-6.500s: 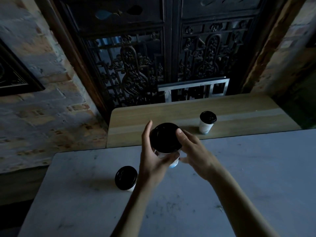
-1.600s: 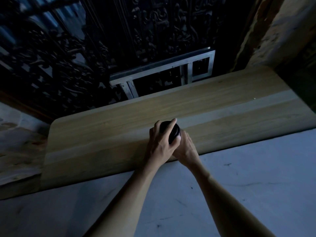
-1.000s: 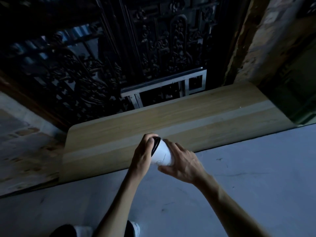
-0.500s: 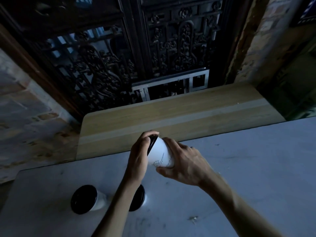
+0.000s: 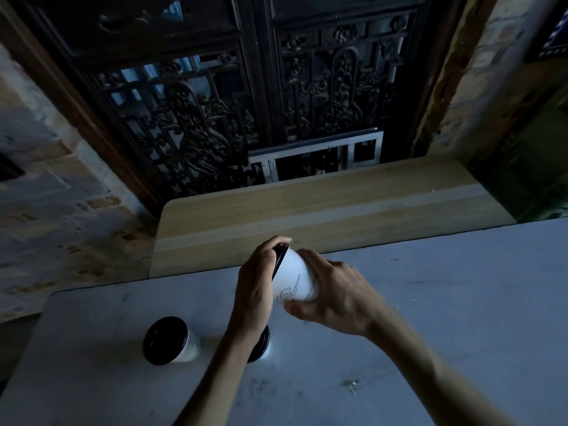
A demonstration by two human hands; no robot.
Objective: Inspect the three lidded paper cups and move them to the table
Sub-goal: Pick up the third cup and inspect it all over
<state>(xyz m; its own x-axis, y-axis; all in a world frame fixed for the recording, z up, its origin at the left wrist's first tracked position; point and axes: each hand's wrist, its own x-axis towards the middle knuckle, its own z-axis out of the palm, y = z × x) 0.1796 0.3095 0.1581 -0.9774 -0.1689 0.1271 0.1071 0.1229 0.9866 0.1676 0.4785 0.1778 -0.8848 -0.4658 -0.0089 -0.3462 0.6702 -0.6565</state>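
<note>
**Third cup in hand, tipped for inspection – set-down comes next**

Far L of both hands: one lidded paper cup [image 5: 172,341] stands upright on the grey table [image 5: 461,302], black lid on, well clear of the fingers. Just R of it, a second lidded cup [image 5: 261,342] sits under the L forearm; only a sliver of lid & white wall shows, so can't say more than that it's upright on the table.

L hand [image 5: 256,287]: closed around the black lid [image 5: 279,256] end of the third cup [image 5: 295,281], thumb & fingers wrapped over the rim. That cup is held off the table, tilted hard toward the L, lid pointing L/away, base toward the R palm. A thin line drawing & some print show on its white wall; too small to read.

R hand [image 5: 335,290]: gripping the cup's base & lower wall, fingers curled over the top, thumb under.

Beyond the hands, the wooden ledge [image 5: 322,210] looks bare of cups; past that, a dark carved screen [image 5: 215,118].

Step, as I read it: inspection of cup no. 3, w/ two already parked on the table. Task looks mostly done.

Next move calls for: bring the cup back upright, keep the lid pressed so it doesn't pop, then lower it onto free table. Open space lies below the R hand; the spot below the L wrist is taken by cup two, so steer clear of knocking it.
</note>
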